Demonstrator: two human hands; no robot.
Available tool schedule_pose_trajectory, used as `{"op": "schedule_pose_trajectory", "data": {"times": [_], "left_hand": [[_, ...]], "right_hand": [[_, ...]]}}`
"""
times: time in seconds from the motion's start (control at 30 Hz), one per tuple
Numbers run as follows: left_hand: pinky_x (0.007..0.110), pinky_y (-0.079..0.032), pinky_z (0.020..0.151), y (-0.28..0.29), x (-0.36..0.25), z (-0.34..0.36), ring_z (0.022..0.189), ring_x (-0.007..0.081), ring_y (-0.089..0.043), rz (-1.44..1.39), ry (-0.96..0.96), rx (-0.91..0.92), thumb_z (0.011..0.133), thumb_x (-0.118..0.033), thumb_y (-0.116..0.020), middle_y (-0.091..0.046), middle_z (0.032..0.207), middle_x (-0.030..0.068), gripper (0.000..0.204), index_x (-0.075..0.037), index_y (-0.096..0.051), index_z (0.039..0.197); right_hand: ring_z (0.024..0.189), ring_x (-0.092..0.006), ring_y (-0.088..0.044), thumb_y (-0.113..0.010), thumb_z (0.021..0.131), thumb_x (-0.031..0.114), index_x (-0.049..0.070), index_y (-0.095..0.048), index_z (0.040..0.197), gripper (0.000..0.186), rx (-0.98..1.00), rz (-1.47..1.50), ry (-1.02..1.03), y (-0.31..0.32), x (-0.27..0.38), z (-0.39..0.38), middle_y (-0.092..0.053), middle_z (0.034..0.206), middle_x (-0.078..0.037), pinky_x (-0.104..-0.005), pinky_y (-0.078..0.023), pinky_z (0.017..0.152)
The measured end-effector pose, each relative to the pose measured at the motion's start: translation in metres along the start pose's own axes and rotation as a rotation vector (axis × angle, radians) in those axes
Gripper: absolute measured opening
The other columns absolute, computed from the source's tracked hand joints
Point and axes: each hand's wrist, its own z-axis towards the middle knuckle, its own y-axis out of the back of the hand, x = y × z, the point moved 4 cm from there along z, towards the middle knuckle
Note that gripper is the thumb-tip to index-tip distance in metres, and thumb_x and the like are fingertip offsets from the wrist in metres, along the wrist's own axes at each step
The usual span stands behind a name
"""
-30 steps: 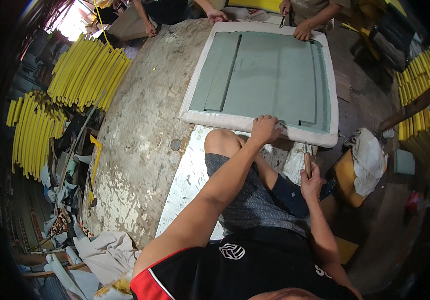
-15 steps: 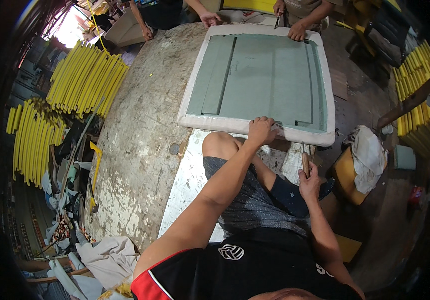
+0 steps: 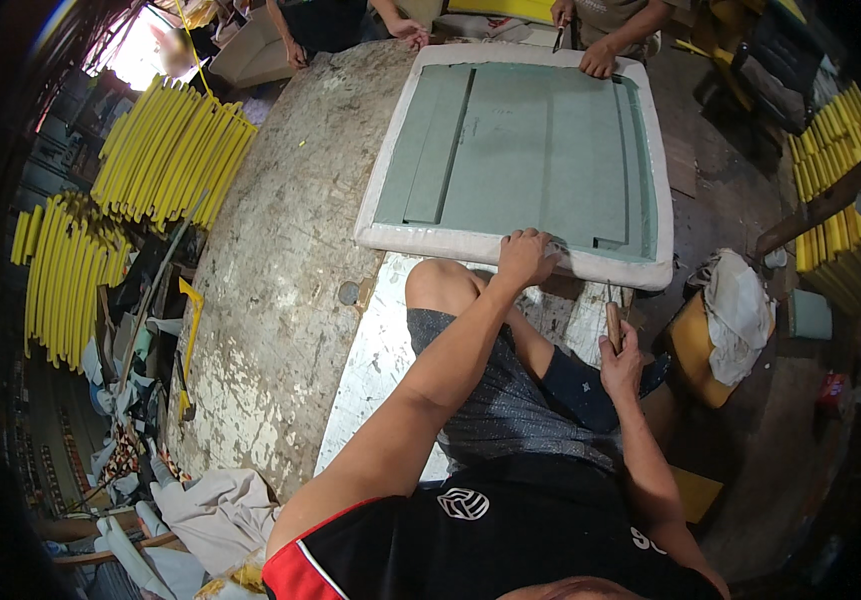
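A large green panel (image 3: 510, 150) with a pale fabric border (image 3: 450, 240) lies on the worktable. My left hand (image 3: 527, 257) grips its near edge, fingers curled over the border. To the right, my right hand (image 3: 621, 362) is wrapped round a wooden-handled tool (image 3: 613, 325). A thin metal shaft points up from the handle toward the panel's near right edge; whether its tip touches the fabric I cannot tell. Across the panel, a co-worker's hand (image 3: 598, 60) rests on the far edge, while that person's other hand (image 3: 562, 14) holds a dark slim tool.
The worn worktable (image 3: 280, 270) extends left. Yellow-edged pieces stand stacked at left (image 3: 170, 150) and right (image 3: 835, 240). A yellow stool-like block (image 3: 695, 360) carries white cloth (image 3: 735, 310). Another person's hand (image 3: 410, 33) is beyond the table, and crumpled fabric (image 3: 220, 520) lies lower left.
Both my hands keep nearly the same place and grip. The far co-worker's hands have moved slightly, and the view has shifted a little.
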Motion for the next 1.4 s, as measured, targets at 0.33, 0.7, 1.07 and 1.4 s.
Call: {"op": "schedule_pose_trajectory", "data": {"times": [0.33, 0.7, 1.07, 1.4], "left_hand": [[0.053, -0.044, 0.107, 0.001, -0.001, 0.001, 0.125, 0.0399, -0.059, -0.005, 0.014, 0.019, 0.09, -0.045, -0.07, -0.065, 0.133, 0.017, 0.053, -0.013, -0.068, 0.132], [0.053, -0.046, 0.103, -0.003, 0.003, 0.0, 0.12, 0.0393, -0.061, -0.01, -0.025, -0.032, 0.089, -0.042, -0.071, -0.068, 0.125, 0.0162, 0.045, -0.014, -0.072, 0.124], [0.054, -0.049, 0.099, -0.001, -0.001, -0.001, 0.116, 0.0397, -0.063, -0.007, -0.053, -0.035, 0.089, -0.039, -0.069, -0.068, 0.12, 0.0161, 0.039, -0.016, -0.073, 0.121], [0.057, -0.046, 0.103, -0.003, 0.0, -0.002, 0.121, 0.0386, -0.06, -0.006, -0.039, -0.003, 0.09, -0.04, -0.067, -0.068, 0.122, 0.0162, 0.039, -0.02, -0.074, 0.122]], "right_hand": [[0.123, -0.0383, -0.065, -0.067, 0.097, 0.027, -0.001, -0.049, 0.144, 0.058, -0.013, 0.051, 0.024, -0.003, -0.005, 0.002, -0.065, 0.131, -0.028, -0.0411, -0.049, 0.101], [0.121, -0.0396, -0.065, -0.065, 0.098, 0.03, 0.0, -0.049, 0.144, 0.058, -0.021, 0.005, 0.045, -0.001, 0.001, -0.001, -0.066, 0.13, -0.028, -0.0417, -0.049, 0.1], [0.106, -0.0296, -0.07, -0.071, 0.094, 0.023, 0.001, -0.06, 0.136, 0.049, -0.141, -0.054, 0.18, -0.005, -0.014, 0.004, -0.072, 0.112, -0.022, -0.0379, -0.052, 0.093], [0.105, -0.0279, -0.07, -0.07, 0.096, 0.024, -0.002, -0.06, 0.136, 0.048, -0.164, -0.037, 0.251, -0.009, -0.016, 0.003, -0.072, 0.117, -0.021, -0.0356, -0.053, 0.09]]}}
